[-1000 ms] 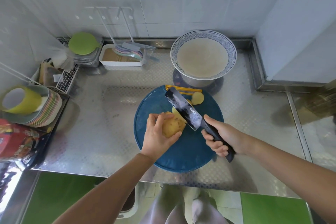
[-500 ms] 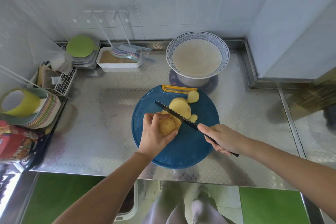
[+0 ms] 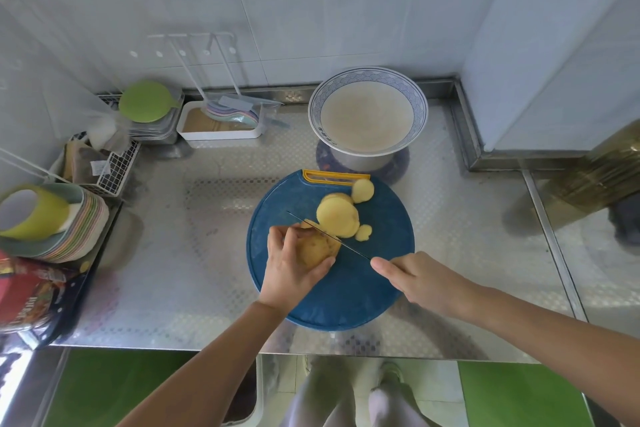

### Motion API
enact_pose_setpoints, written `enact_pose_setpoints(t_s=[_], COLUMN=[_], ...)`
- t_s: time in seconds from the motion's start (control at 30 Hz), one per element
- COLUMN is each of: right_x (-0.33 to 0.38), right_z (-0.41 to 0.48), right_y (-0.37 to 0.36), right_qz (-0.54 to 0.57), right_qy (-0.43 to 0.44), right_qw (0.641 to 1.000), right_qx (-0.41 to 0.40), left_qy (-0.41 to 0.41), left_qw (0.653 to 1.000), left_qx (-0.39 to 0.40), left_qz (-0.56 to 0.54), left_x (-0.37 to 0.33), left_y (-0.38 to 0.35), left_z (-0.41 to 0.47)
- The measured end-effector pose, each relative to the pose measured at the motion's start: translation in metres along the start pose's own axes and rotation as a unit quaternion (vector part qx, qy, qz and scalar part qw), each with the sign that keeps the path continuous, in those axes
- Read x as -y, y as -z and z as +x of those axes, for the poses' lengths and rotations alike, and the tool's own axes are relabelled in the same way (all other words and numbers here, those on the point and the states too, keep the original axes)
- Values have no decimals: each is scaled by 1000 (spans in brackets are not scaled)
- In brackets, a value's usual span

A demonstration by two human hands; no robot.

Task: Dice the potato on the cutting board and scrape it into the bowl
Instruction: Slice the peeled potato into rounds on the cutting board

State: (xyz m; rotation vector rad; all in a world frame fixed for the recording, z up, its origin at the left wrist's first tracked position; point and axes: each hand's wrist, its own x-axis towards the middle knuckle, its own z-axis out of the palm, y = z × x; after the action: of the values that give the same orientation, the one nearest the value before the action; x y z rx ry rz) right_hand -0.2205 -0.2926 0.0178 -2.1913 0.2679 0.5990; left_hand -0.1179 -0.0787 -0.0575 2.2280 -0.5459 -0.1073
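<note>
Steel knife [image 3: 353, 250] now edge-down in the potato [image 3: 313, 250], new slices [image 3: 337, 215] beside it.

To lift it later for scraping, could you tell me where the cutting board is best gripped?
Probably the yellow handle on the far rim of the cutting board, reached from the bowl side: it is the round board's only visible grip. A potato slice lies beside it, so take its left end.
</note>
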Motion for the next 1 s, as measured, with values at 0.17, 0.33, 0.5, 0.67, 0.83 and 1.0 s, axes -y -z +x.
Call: enact_pose_setpoints(t_s=[0.17,0.33,0.5,0.67,0.83,1.0], right_x=[-1,3,1,4,12,21], right_z=[0,3,9,14,17,23], right_y=[-2,10,21,25,34,33], right_qz=[19,118,118,108,100,86], right_qy=[-17,-56,-68,-73,-93,-104], right_qw=[1000,988,983,982,978,977], right_qx=[7,80,122,140,156,163], left_qy=[-10,-20,-21,-13,-12,-30], left_qw=[1000,1000,999,999,999,999], left_qx=[4,9,19,22,22,9], left_qz=[0,6,18,22,24,18], left_x=[1,2,3,4,5,4], left_y=[0,1,1,2,2,-1], left_z=[2,5,8,11,11,10])
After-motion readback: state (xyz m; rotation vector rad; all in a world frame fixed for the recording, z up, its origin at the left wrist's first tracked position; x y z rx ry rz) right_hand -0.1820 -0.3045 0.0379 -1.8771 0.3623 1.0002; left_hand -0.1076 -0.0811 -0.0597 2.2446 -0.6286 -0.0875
